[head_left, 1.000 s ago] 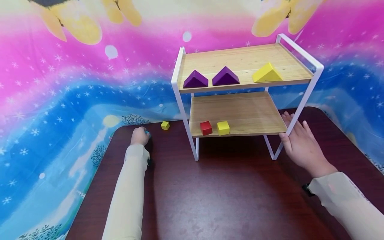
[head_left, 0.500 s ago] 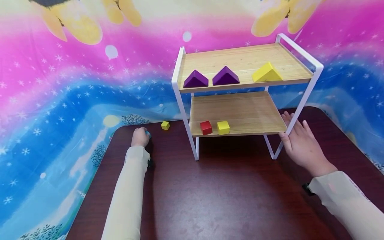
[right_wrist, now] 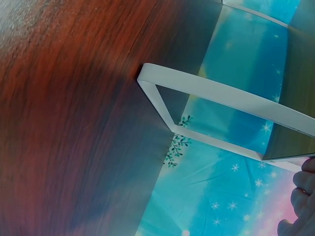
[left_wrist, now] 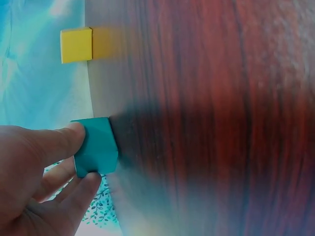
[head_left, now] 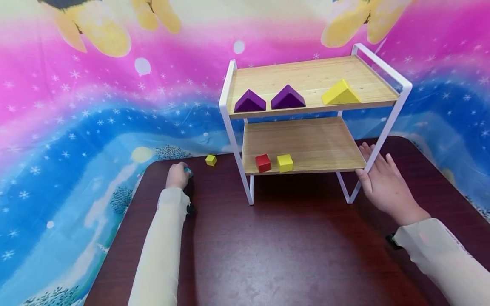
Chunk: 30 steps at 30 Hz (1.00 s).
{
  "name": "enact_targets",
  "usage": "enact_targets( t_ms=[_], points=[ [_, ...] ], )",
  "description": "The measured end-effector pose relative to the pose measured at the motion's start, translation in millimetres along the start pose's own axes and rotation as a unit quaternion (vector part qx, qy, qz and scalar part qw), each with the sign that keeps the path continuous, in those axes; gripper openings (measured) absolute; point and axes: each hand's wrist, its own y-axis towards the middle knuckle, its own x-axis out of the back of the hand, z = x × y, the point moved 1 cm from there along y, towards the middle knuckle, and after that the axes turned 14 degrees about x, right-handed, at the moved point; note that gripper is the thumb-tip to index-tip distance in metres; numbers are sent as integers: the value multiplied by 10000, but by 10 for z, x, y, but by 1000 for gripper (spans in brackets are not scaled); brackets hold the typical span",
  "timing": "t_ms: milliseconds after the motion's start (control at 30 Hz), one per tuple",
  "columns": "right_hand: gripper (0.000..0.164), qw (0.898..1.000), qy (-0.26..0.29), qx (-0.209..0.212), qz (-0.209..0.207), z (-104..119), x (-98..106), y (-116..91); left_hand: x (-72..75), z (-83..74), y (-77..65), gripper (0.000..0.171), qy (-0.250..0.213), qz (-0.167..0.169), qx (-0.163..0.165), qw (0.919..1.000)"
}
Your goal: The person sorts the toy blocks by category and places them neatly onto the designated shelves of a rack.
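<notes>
In the head view my left hand (head_left: pixel 178 175) is near the table's far left corner. The left wrist view shows its thumb and fingers pinching a teal block (left_wrist: pixel 96 147) with angled faces, close to the table edge. A small yellow cube (head_left: pixel 211 160) lies a short way to its right. My right hand (head_left: pixel 388 189) rests against the right front leg of a two-tier shelf (head_left: pixel 302 140), fingers mostly straight and thumb near the lower board's corner. Only its knuckles show at the edge of the right wrist view.
Two purple triangular blocks (head_left: pixel 288 97) and a yellow triangular block (head_left: pixel 341 93) stand on the top board. A red cube (head_left: pixel 263 163) and another yellow cube (head_left: pixel 285 163) sit on the lower board's front edge. A patterned cloth (head_left: pixel 183 80) hangs behind the dark table (head_left: pixel 268 250).
My left forearm has shifted very slightly, while the left hand stays at the same place with the teal block. The right hand and the shelf have not visibly moved.
</notes>
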Motion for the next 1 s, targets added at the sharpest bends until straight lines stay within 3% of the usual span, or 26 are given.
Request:
enact_targets(
  t_ms=[267, 467, 1000],
  points=[
    [66, 10000, 40, -54, 6, -9, -1, -1, 56, -16, -49, 40, -135, -37, -44, 9999],
    [66, 10000, 55, -75, 9, 1, -8, 6, 98, -35, -110, 40, -165, -118, -264, 9994],
    [65, 10000, 50, -33, -63, -3, -17, 4, 67, -145, -334, 39, -592, -431, -684, 9950]
  ],
)
